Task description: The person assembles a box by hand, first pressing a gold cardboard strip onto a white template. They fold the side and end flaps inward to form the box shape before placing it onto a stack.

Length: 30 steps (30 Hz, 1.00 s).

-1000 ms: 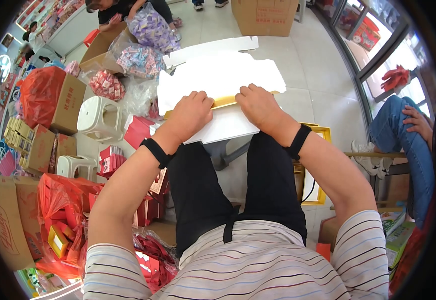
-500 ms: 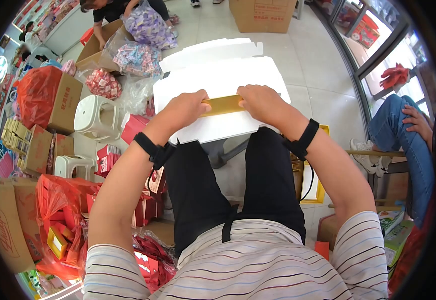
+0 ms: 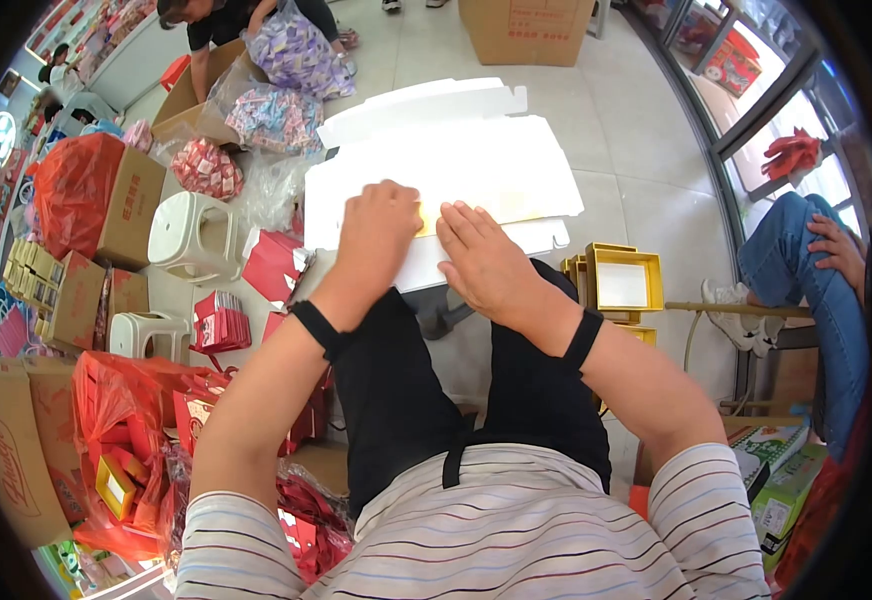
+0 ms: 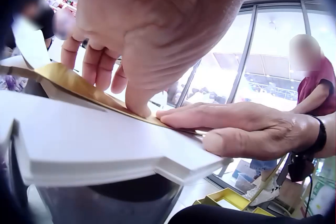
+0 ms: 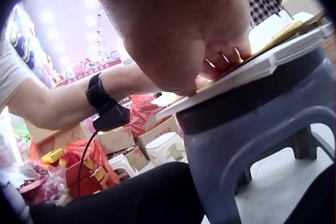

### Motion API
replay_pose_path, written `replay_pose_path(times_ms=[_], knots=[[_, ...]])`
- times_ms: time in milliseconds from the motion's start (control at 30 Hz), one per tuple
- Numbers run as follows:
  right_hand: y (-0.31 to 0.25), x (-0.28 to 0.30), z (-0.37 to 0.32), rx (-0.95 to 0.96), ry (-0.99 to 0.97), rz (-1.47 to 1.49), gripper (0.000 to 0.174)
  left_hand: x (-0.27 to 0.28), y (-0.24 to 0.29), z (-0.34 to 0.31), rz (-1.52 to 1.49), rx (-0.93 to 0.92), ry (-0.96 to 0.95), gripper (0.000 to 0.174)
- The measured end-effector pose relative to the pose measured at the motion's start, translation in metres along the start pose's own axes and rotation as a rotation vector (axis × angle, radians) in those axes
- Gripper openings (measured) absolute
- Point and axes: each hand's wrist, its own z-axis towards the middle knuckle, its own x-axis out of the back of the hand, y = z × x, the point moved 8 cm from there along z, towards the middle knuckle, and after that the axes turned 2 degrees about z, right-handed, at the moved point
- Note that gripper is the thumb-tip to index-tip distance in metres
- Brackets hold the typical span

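Note:
A stack of white die-cut card sheets (image 3: 456,160) lies on a grey plastic stool (image 5: 226,140) in front of the knees. Along it runs a gold card strip (image 4: 76,85), mostly washed out by glare in the head view. My left hand (image 3: 381,228) has its fingers bent down over the strip, thumb at the near edge and fingers toward the far edge. Beside it my right hand (image 3: 486,260) lies with straight fingers over the near part of the card, fingertips close to the left thumb in the left wrist view (image 4: 241,124).
Gold-rimmed boxes (image 3: 628,282) stand on the floor at the right, by a seated person's leg (image 3: 796,290). White stools (image 3: 196,235), red gift bags (image 3: 274,268) and cartons (image 3: 136,205) crowd the left. A large carton (image 3: 526,30) stands ahead.
Both hands held the gold strip's two ends, lifted from the white card. Now the strip lies lower; the right hand has let go, moved left and nearer, and flattened out.

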Motion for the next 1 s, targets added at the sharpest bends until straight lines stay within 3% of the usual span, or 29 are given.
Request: replay_pose_path(times_ms=[33, 67, 233, 533, 633, 1000], knots=[[0.002, -0.002, -0.001, -0.015, -0.020, 0.009, 0.053, -0.006, 0.008, -0.007, -0.062, -0.102, 0.043, 0.029], [0.002, -0.001, -0.001, -0.008, -0.010, 0.016, 0.052, -0.018, 0.017, -0.018, -0.087, -0.124, 0.058, 0.038], [0.007, 0.003, -0.006, -0.009, -0.048, 0.026, 0.051, -0.011, 0.027, -0.050, 0.012, -0.042, -0.098, 0.056], [0.020, 0.010, -0.019, -0.103, -0.050, -0.011, 0.054, -0.003, 0.018, -0.060, 0.033, 0.033, -0.096, 0.056], [0.004, 0.005, -0.013, -0.034, -0.102, 0.003, 0.057, -0.012, 0.035, -0.057, 0.074, -0.036, -0.093, 0.058], [0.023, 0.019, -0.027, -0.072, -0.085, -0.008, 0.052, -0.001, 0.028, -0.068, 0.080, 0.016, -0.089, 0.056]])
